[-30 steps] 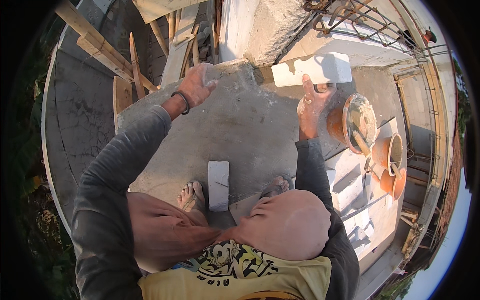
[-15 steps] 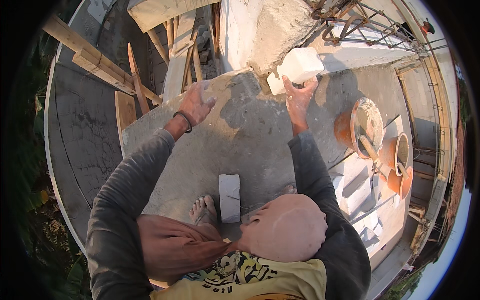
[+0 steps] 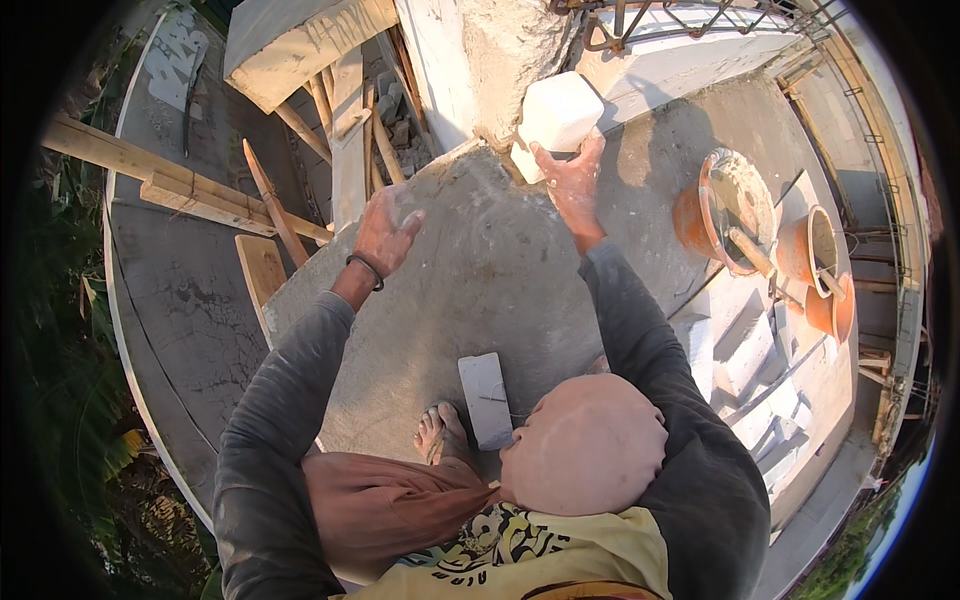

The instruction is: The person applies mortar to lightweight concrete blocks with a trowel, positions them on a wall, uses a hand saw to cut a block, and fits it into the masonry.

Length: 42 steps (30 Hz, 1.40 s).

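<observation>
My right hand (image 3: 573, 187) is closed on the near end of a white block (image 3: 562, 112), thumb on its left and fingers on its right. The block stands against the foot of a rough, mortared column (image 3: 500, 60), with a paler white piece (image 3: 524, 160) under its left side. My left hand (image 3: 387, 238), a dark band on its wrist, is held over the floor's left edge with thumb and fingers apart, holding nothing. Another white block (image 3: 485, 400) lies on the grey concrete floor (image 3: 440, 310) beside my foot.
Orange buckets with mortar (image 3: 741, 210) stand at the right, a handled tool resting in one. Behind them lie several cut white blocks (image 3: 750, 350). Wooden planks (image 3: 180, 180) cross the gap beyond the floor's left edge. Rusty steel bars (image 3: 690, 22) jut out above the low white wall.
The whole view has shifted. My right hand and the white block are a little closer to the column's foot. My left hand stays open near the floor's edge.
</observation>
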Each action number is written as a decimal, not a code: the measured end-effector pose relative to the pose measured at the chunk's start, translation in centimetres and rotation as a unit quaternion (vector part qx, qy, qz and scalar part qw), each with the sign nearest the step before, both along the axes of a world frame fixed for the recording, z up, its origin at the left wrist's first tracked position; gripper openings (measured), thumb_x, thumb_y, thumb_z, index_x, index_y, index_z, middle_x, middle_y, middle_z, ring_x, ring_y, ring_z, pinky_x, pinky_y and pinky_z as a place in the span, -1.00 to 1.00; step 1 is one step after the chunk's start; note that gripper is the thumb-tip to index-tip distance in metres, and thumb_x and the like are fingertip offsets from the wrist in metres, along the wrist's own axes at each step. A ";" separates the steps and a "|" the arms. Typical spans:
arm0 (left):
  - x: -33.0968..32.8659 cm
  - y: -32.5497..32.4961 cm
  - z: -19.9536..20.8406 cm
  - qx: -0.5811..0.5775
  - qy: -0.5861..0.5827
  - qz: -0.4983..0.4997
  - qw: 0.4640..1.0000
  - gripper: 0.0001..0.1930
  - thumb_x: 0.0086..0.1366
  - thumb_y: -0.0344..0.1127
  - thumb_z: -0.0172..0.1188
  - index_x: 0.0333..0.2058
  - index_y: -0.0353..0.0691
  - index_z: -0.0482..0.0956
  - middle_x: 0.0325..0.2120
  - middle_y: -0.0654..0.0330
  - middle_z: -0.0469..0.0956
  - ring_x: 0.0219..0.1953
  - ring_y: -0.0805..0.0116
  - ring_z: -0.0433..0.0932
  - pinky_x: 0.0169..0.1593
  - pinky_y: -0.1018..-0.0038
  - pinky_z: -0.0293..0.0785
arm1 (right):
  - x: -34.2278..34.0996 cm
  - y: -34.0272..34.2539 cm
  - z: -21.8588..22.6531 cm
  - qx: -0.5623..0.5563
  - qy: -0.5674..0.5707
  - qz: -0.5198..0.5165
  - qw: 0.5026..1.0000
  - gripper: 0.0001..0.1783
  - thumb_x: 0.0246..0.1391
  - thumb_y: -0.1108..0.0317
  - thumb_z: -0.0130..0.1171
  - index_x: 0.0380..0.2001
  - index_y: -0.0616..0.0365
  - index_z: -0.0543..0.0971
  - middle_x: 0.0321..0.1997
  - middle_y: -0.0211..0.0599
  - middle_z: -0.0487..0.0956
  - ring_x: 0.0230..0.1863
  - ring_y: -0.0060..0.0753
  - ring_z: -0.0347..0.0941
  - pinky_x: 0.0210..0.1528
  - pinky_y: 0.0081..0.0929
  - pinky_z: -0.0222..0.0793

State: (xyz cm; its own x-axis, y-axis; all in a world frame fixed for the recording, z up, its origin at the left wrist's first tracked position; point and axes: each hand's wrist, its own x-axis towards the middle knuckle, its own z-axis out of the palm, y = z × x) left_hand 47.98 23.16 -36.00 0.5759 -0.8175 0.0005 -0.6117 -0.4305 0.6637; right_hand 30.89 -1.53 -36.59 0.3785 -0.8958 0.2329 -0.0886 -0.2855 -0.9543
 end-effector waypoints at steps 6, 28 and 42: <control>-0.1 -0.7 -0.2 0.033 0.027 0.009 0.999 -0.42 0.26 -0.16 0.23 0.14 -0.39 0.34 0.05 -0.11 0.42 0.17 -0.02 0.38 0.26 0.20 0.27 | 0.0 -0.9 -2.6 -0.087 0.072 -0.027 0.993 0.04 -0.18 0.18 0.50 0.22 0.39 0.09 0.14 0.16 0.28 0.17 0.01 0.27 0.21 -0.05 0.25; -0.3 -2.1 -2.1 0.012 0.067 -0.011 0.998 -0.42 0.26 -0.19 0.20 0.16 -0.41 0.33 0.06 -0.11 0.44 0.16 0.00 0.40 0.25 0.21 0.28 | 0.0 -1.2 -4.3 -0.082 0.032 -0.002 0.996 0.04 -0.13 0.22 0.45 0.26 0.35 0.02 0.16 0.13 0.23 0.23 0.08 0.22 0.25 -0.04 0.21; 4.4 1.6 -2.8 0.270 -0.032 -0.044 0.961 -0.33 0.26 -0.10 0.21 0.23 -0.37 0.27 0.18 -0.18 0.34 0.28 -0.08 0.26 0.38 0.17 0.15 | 0.3 0.7 -0.8 0.069 0.026 0.042 0.996 0.03 -0.14 0.22 0.50 0.23 0.39 0.06 0.16 0.19 0.27 0.20 0.01 0.28 0.21 -0.07 0.26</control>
State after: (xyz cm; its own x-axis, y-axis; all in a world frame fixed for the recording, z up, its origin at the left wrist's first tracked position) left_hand 52.36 24.74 -38.78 0.5175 -0.7542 -0.4041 -0.6941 -0.6463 0.3172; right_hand 31.17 -0.84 -37.43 0.4609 -0.8831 0.0876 -0.1196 -0.1597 -0.9799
